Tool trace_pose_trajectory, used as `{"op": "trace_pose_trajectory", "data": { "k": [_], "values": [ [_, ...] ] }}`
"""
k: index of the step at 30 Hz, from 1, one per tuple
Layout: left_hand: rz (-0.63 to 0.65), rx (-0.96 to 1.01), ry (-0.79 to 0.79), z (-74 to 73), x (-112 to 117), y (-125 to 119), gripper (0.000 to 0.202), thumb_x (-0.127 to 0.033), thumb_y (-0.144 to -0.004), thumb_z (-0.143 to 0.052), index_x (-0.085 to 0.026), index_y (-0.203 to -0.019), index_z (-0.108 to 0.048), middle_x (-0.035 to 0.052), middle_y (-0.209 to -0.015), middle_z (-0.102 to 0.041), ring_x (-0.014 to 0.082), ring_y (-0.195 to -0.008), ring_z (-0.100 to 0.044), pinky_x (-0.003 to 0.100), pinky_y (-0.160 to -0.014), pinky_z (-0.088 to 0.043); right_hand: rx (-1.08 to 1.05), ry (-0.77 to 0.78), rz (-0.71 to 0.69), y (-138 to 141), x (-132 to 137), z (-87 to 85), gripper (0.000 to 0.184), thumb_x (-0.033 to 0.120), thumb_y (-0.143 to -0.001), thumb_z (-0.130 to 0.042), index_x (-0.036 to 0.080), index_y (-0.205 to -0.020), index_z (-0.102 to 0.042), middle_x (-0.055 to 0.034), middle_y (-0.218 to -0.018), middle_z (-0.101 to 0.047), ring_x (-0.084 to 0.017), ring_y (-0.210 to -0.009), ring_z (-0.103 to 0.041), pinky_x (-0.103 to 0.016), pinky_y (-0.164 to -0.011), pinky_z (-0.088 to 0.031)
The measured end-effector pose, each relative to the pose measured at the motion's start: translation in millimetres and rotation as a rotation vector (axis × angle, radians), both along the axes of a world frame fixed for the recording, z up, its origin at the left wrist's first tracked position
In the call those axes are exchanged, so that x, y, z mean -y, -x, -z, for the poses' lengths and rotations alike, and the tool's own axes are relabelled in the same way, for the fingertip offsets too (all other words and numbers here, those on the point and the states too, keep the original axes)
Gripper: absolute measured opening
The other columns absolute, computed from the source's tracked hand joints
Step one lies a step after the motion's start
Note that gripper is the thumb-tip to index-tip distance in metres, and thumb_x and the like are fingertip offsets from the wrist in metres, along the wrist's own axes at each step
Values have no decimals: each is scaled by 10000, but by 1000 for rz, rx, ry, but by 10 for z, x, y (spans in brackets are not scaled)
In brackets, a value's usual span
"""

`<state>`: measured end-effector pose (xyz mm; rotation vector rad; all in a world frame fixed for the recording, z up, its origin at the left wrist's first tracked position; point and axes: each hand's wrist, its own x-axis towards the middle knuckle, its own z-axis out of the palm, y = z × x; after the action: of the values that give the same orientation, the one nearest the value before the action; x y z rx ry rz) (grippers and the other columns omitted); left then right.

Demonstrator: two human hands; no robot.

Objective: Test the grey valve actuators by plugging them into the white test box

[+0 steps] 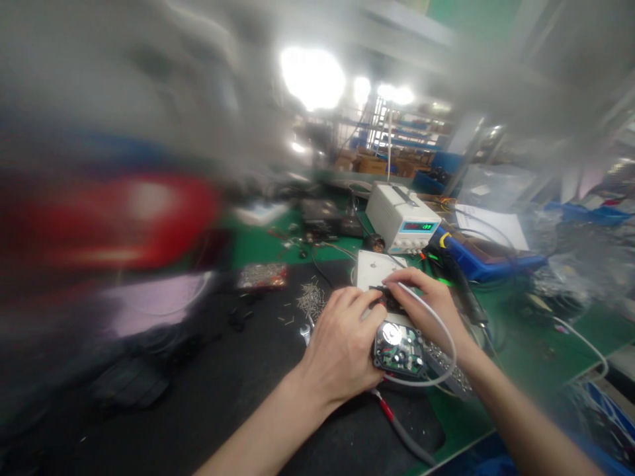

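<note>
Nearest, below the left hand's fingers, a grey cord with a red band (397, 426) runs down over the black mat (258, 377). The left hand (344, 337) arches over the mat, its fingers bent and close together, tips at a small dark part (391, 302). Just right of its thumb side sits an open housing with a circuit board (401, 350), components facing up; the hand hides its left edge.

A white cable (449, 337) loops from under the right hand's fingers, round the housing's right side and back below it. The right hand (424, 297) reaches in from the right, fingertips bunched at the dark part; the overlap hides the contact, so I cannot tell whether either hand's fingers are clamped on it.

The housing looks light and stiff, its exposed components probably fragile: best held by the rim, off the board. The cable seems springy and could tug at its end, so take it close to there. The dark part, being small, suits a fingertip pinch.

Just beyond the fingers stands a white plate (372, 268); left of them lie loose metal pins (311, 297). Farther off, a power supply (397, 215) rests on the green surface (536, 357).
</note>
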<state>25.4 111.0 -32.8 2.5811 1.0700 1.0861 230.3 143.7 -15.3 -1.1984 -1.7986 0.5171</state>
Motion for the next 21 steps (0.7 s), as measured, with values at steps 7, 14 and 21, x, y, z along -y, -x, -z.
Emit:
{"op": "trace_pose_trajectory", "data": {
  "k": [7, 14, 21],
  "values": [
    [-3, 88, 39, -36, 33, 46, 294, -224, -780, -672, -194, -1053, -567, 86, -1322, -654, 310, -1144, -537, 473, -995, -463, 94, -21, -6, -57, -21, 7, 117, 315, -1002, -657, 269, -1020, -763, 22, -1082, -744, -190, -993, -696, -298, -890, -522],
    [-147, 373, 400, -34, 468, 368, 382, -47, -753, -607, -241, -1077, -552, -24, -888, -668, 184, -780, -623, 300, -686, -425, 153, -6, 43, -262, 34, 53, 263, 430, -966, -731, 315, -1200, -768, 18, -1185, -744, -217, -1044, -707, -346, -968, -536],
    [-193, 984, 892, 117, 820, 595, 493, -20, -716, -593, -263, -1123, -458, -39, -891, -669, 157, -645, -655, 257, -611, -494, 222, -35, 229, -407, 159, 13, 217, 461, -968, -722, 365, -1156, -772, 56, -1168, -747, -211, -1072, -703, -330, -1013, -528]
  ]
}}
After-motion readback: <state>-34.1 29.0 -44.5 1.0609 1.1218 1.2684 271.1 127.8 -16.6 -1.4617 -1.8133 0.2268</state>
